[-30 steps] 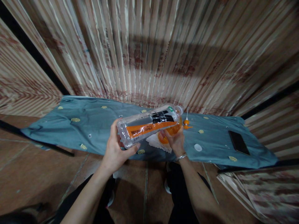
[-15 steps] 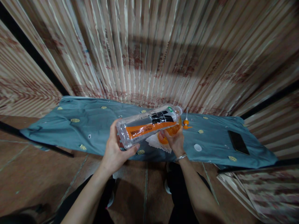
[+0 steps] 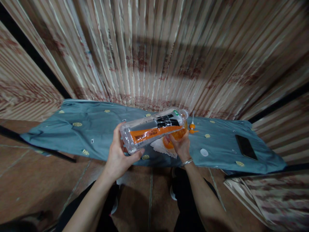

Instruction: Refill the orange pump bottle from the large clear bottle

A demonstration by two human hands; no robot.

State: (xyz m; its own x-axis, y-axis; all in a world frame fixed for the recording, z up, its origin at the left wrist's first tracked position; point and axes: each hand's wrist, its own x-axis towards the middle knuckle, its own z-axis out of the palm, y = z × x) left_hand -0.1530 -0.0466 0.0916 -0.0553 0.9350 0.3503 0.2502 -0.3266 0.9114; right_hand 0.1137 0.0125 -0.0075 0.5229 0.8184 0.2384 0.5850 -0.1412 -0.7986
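Note:
My left hand (image 3: 123,154) is wrapped round the base end of a large clear plastic bottle (image 3: 145,133) with an orange and black label. The bottle is tilted nearly flat, its neck toward the right. My right hand (image 3: 180,144) grips a smaller orange bottle (image 3: 169,141) below the clear bottle's neck end; where the two openings meet is hidden. A crumpled white tissue (image 3: 160,149) lies under the orange bottle. Just right of the bottles, an orange pump top (image 3: 192,127) with a thin tube rests on the teal cloth (image 3: 101,129).
A white round cap (image 3: 204,152) and a dark phone (image 3: 246,147) lie on the cloth to the right. A pleated curtain (image 3: 154,64) hangs behind. Black poles (image 3: 36,51) stand at the sides, and tiled floor (image 3: 137,190) shows below.

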